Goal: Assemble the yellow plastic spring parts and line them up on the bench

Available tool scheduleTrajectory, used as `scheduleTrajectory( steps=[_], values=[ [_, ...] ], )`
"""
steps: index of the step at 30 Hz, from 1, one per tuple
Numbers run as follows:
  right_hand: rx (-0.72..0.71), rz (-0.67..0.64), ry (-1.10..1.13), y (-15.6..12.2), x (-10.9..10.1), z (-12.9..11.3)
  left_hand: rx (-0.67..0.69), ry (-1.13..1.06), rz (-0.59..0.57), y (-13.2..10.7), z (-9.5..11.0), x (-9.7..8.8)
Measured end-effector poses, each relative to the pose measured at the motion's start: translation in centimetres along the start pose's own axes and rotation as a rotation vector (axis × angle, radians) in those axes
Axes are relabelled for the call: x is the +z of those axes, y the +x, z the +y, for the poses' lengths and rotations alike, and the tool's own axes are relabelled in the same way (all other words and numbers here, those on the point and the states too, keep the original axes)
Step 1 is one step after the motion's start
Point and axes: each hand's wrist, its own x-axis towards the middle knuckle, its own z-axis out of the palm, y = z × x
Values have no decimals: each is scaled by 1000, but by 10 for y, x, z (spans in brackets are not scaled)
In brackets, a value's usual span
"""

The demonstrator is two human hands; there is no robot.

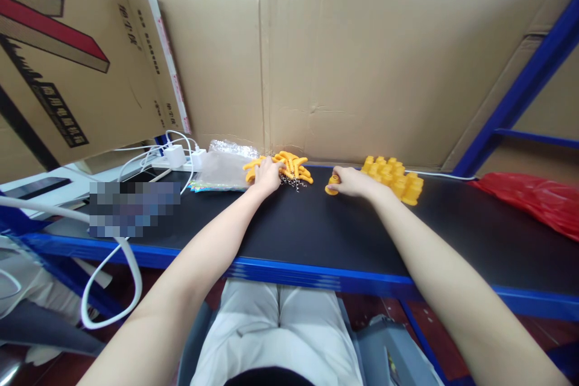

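At the middle of the black shelf top, a pile of orange curved plastic pieces [296, 163] lies with small dark coiled springs [295, 182] at its front edge. My left hand [268, 174] is at the left side of this pile, its fingers curled down over an orange piece [251, 165]; its fingertips are partly hidden. Further right, my right hand [350, 182] grips a yellow flanged cup-like piece [333, 186] low over the shelf. Behind my right wrist stand several similar yellow pieces [389, 174] grouped in rows.
Clear plastic bags [224, 167] lie left of the pile, near white chargers [175, 157] and cables. A red plastic bag [529, 196] sits at the right end. Cardboard [353, 72] walls the back, and a blue rail [316, 272] edges the front.
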Motion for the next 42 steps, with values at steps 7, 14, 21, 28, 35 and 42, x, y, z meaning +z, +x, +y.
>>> scheduleTrajectory(
  steps=[7,14,21,28,35,42],
  values=[
    [-46,107,34,3,3,3,1,6,-5,0,-1,-2],
    [-44,-12,56,7,9,5,123,-25,55,-4,8,-6],
    [-69,3,54,7,9,3,156,-76,85,-3,11,-4],
    [-25,-83,71,0,1,2,143,-85,66,-4,12,-5],
    [10,-73,72,-7,-10,-3,151,-43,60,-5,13,-7],
    [-76,47,167,-1,-1,3,140,-18,49,-6,13,-8]
  ],
)
